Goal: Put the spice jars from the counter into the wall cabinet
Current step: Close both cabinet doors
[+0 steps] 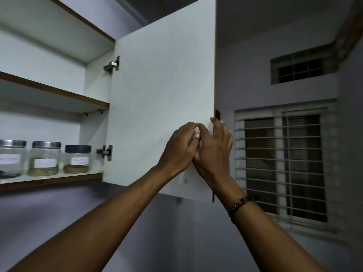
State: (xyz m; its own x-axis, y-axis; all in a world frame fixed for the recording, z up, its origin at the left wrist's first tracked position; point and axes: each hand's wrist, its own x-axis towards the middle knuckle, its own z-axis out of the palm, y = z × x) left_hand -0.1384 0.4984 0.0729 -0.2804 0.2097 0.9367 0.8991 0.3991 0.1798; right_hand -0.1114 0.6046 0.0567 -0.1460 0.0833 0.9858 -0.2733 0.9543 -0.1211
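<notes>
At the door's free edge: we have both hands up on the open cabinet door [163,95], low on its outer side, where a push or pull turns it most easily about the hinges [112,64].
Left hand [179,148]: its fingers lie nearly straight and flat against the door's inner face; it holds nothing, it only presses.
Right hand [215,148]: its fingers curl round the door's outer edge, just below the dark handle [217,115], so we grip the panel itself; a bead bracelet [240,206] sits on that wrist.
Why both hands: we judge they steady the door to swing it; which way we cannot tell.
Jars [44,158]: three stand upright, side by side, on the lowest shelf [59,178], near the hinge side; long axes vertical, lids up, paper labels facing out towards us.
Why so placed: labels forward let us read them, and a row at the front stays within reach.
Upper shelves: we see no jars on the visible part.
Tabletop: out of view, so we cannot tell whether any jars remain there.
Beyond the door: a barred window [284,165] and a small vent [298,70] above it.
</notes>
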